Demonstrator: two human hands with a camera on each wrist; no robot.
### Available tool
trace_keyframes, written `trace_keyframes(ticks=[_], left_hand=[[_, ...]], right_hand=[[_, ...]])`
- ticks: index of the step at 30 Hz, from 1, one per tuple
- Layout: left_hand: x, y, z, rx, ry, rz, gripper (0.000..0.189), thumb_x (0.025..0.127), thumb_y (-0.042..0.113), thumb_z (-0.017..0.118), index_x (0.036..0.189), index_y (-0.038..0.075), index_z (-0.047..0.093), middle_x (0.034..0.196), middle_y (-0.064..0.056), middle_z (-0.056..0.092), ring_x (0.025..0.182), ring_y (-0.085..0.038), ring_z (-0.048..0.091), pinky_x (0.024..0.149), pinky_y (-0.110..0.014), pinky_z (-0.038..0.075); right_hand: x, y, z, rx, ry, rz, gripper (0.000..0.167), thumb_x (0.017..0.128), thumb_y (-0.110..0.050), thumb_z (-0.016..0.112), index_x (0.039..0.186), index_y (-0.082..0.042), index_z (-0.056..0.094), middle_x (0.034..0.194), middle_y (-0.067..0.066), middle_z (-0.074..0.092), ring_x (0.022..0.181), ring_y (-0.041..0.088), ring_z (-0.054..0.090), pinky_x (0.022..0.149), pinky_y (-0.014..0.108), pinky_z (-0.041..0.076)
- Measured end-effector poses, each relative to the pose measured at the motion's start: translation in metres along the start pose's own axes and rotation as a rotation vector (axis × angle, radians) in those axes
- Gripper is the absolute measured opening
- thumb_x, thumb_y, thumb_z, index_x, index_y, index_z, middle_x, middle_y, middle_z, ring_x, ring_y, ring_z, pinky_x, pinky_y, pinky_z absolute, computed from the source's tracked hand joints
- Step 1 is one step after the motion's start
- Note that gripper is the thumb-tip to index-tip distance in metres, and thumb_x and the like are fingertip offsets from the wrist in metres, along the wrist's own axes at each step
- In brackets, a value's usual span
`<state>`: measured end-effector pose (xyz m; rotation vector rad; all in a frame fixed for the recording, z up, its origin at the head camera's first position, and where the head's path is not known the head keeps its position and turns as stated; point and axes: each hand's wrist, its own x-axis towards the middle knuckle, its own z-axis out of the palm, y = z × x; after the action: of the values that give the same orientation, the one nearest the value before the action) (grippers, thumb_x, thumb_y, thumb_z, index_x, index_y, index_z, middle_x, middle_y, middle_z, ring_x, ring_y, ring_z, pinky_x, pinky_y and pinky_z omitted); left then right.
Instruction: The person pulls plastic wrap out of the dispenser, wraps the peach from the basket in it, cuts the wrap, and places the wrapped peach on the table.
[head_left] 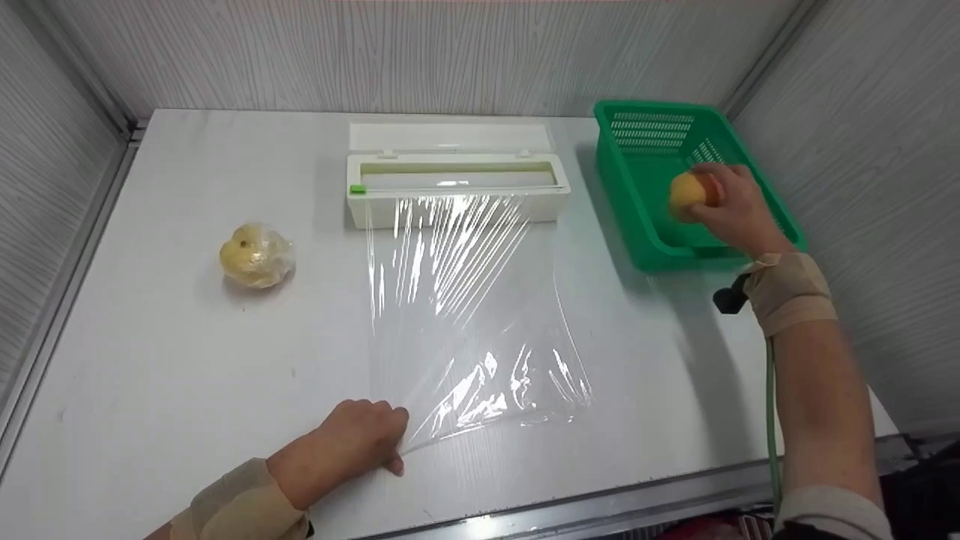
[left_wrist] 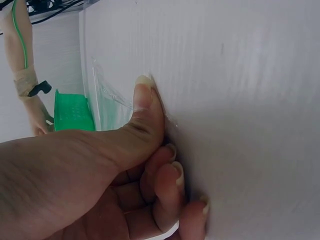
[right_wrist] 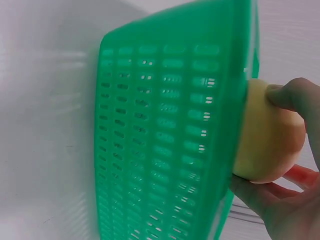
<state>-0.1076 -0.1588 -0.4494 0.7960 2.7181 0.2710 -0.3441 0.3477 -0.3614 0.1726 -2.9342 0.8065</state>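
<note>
My left hand (head_left: 351, 441) pinches the near left corner of a sheet of clear cling film (head_left: 480, 330) close to the table top. In the left wrist view, the thumb (left_wrist: 144, 100) lies over the film's edge with the other fingers curled beneath. From the white dispenser box (head_left: 360, 215), the film stretches toward me over the table. Over the green basket (head_left: 621, 196), my right hand (head_left: 741, 210) grips a round yellow fruit (head_left: 684, 198) with a reddish side. The right wrist view has this fruit (right_wrist: 267, 137) at the basket's rim, thumb and fingers around it.
A yellow fruit wrapped in film (head_left: 256, 255) sits on the left of the table. Behind the dispenser its white lid (head_left: 450, 137) lies open, and a green slider (head_left: 358, 189) is at its left end. Pale panels (head_left: 465, 56) enclose the table (head_left: 187, 165).
</note>
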Motion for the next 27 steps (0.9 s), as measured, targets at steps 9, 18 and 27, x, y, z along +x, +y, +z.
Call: trace_keyframes(ticks=[9, 18, 27], left_hand=[[-0.001, -0.004, 0.002, 0.015, 0.041, 0.053, 0.044, 0.06, 0.034, 0.086, 0.072, 0.005, 0.056, 0.057, -0.004, 0.051, 0.053, -0.013, 0.034, 0.046, -0.032, 0.038], [-0.003, -0.002, -0.001, 0.015, 0.015, 0.046, 0.043, 0.063, 0.031, 0.087, 0.073, 0.004, 0.055, 0.058, -0.006, 0.051, 0.054, -0.015, 0.035, 0.047, -0.033, 0.037], [0.0, 0.001, -0.002, 0.006, -0.026, -0.006, 0.042, 0.062, 0.035, 0.085, 0.076, 0.004, 0.059, 0.061, -0.006, 0.056, 0.055, -0.015, 0.039, 0.05, -0.035, 0.043]], right_hand=[[-0.011, -0.022, -0.003, 0.064, 0.086, -0.047, 0.052, 0.092, -0.023, 0.066, 0.142, -0.017, 0.05, 0.144, 0.017, 0.04, 0.119, 0.032, 0.043, 0.096, 0.054, 0.041], [-0.03, -0.069, 0.012, 0.156, 0.14, -0.193, 0.05, 0.09, -0.027, 0.071, 0.137, -0.024, 0.053, 0.133, 0.006, 0.045, 0.111, 0.019, 0.046, 0.081, 0.015, 0.047], [-0.059, -0.123, 0.062, 0.362, -0.001, -0.409, 0.055, 0.086, -0.006, 0.074, 0.136, -0.008, 0.051, 0.132, 0.011, 0.046, 0.113, 0.019, 0.052, 0.08, 0.019, 0.057]])
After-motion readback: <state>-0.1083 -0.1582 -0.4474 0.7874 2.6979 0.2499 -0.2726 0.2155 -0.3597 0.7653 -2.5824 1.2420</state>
